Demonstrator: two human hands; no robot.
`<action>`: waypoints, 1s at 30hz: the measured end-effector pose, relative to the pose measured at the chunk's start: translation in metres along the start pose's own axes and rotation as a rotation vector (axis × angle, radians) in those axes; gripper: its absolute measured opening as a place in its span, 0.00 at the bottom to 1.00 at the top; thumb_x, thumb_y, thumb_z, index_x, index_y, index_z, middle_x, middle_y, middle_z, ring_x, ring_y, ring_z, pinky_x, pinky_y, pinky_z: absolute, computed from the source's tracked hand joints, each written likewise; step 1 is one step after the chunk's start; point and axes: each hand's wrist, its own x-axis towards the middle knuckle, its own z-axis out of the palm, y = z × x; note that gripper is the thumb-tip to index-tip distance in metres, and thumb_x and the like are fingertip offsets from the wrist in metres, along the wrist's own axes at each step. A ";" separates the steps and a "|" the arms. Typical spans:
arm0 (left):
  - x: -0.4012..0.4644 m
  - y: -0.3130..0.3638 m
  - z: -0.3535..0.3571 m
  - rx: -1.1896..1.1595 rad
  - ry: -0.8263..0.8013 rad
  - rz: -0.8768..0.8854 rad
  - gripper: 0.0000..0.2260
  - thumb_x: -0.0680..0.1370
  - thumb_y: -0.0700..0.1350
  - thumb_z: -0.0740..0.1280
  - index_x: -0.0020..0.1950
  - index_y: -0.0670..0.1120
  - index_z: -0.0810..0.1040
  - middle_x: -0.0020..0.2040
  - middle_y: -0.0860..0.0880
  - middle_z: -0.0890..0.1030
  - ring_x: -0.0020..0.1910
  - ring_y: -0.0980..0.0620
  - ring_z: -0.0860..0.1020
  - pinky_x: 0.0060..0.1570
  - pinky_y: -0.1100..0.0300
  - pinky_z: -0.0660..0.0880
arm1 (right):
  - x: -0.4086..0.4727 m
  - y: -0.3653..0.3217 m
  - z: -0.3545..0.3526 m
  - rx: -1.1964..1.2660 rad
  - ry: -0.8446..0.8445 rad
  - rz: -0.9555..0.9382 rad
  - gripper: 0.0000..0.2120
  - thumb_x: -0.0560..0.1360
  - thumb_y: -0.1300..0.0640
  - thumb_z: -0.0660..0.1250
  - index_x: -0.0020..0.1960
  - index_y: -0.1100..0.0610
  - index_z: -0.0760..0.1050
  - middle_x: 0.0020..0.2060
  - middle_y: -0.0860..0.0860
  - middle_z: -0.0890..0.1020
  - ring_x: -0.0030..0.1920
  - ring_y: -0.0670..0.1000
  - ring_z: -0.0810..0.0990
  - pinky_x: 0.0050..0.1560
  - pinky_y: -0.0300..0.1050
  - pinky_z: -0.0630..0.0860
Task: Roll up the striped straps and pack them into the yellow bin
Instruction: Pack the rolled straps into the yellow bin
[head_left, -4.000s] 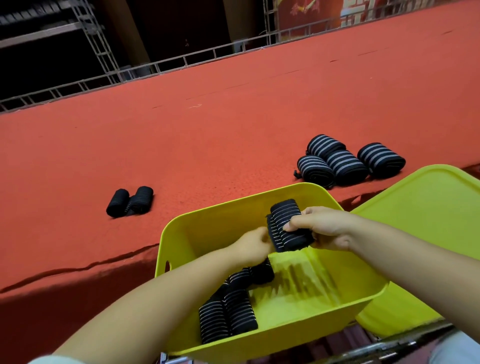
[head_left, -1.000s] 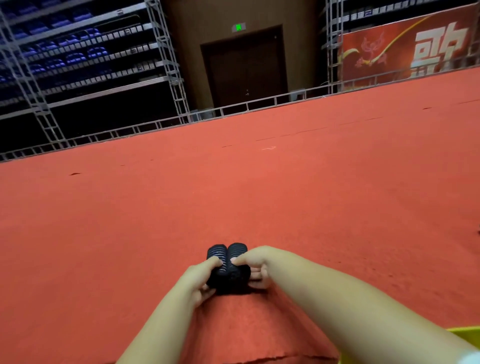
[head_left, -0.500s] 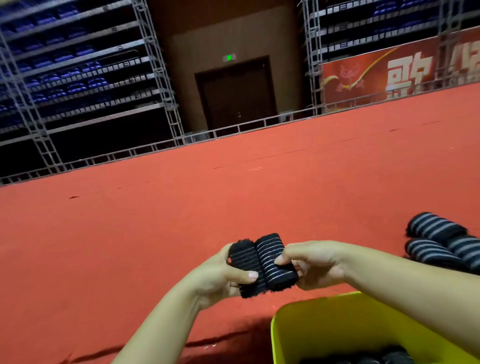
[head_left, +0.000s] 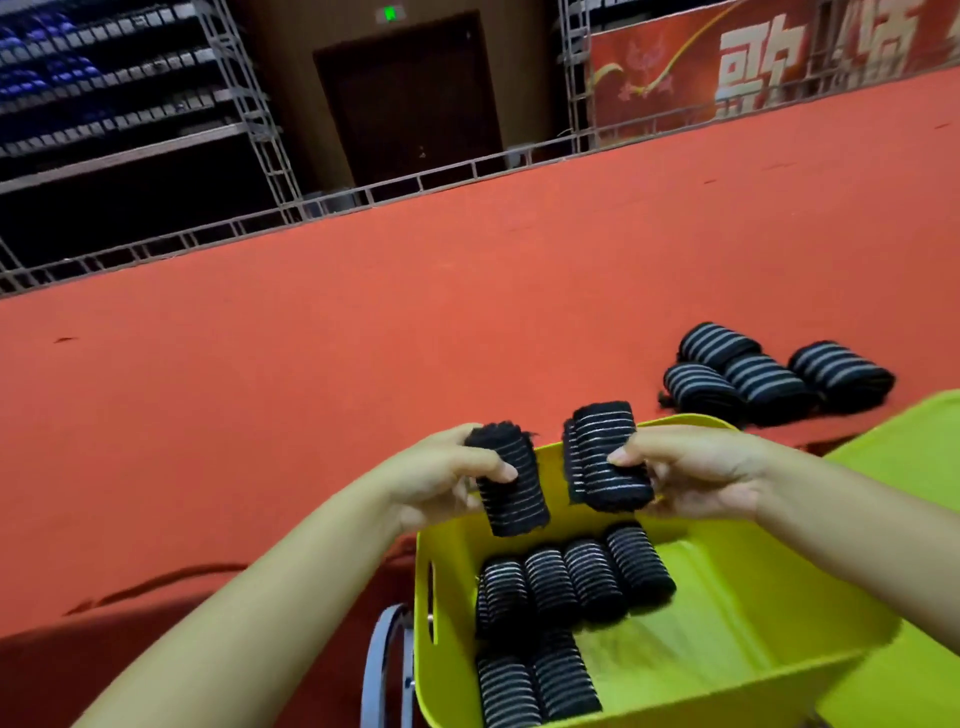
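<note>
My left hand (head_left: 434, 480) grips one rolled black strap with thin stripes (head_left: 511, 486) over the left part of the yellow bin (head_left: 769, 623). My right hand (head_left: 698, 475) grips a second rolled strap (head_left: 605, 457) a little to the right, above the bin's far rim. The two rolls are apart. Inside the bin lie several rolled straps (head_left: 571, 577) in rows along its left side. Several more rolls (head_left: 769, 376) rest on the red carpeted surface (head_left: 363, 364) beyond the bin at the right.
A yellow lid (head_left: 919, 467) lies to the right of the bin. A metal ring-shaped part (head_left: 376, 670) shows under the bin's left edge. The red surface drops off at its near edge; metal trusses and a dark door stand behind it.
Both hands picked up the pair of rolls from the carpet, carried them over the bin and pulled them apart, one in each hand. The view tilted down onto the bin.
</note>
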 end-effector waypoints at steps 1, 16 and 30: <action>0.002 -0.004 0.003 0.013 -0.009 -0.032 0.14 0.65 0.34 0.70 0.47 0.45 0.73 0.42 0.48 0.79 0.43 0.50 0.79 0.44 0.57 0.74 | -0.005 0.002 -0.001 0.030 0.023 -0.014 0.03 0.74 0.61 0.66 0.48 0.59 0.76 0.41 0.56 0.81 0.41 0.54 0.79 0.55 0.55 0.76; 0.053 -0.081 0.074 0.514 -0.143 -0.523 0.19 0.74 0.33 0.70 0.60 0.45 0.68 0.51 0.45 0.76 0.48 0.49 0.78 0.50 0.57 0.79 | -0.015 0.027 -0.011 0.159 -0.066 0.039 0.07 0.76 0.67 0.60 0.48 0.58 0.74 0.42 0.55 0.81 0.40 0.51 0.81 0.39 0.43 0.79; 0.056 -0.110 0.095 0.983 -0.093 -0.522 0.30 0.75 0.48 0.72 0.74 0.43 0.65 0.68 0.44 0.72 0.63 0.45 0.75 0.57 0.57 0.76 | -0.011 0.032 -0.009 0.173 -0.098 0.019 0.07 0.75 0.68 0.62 0.50 0.59 0.73 0.42 0.55 0.80 0.41 0.52 0.81 0.41 0.44 0.78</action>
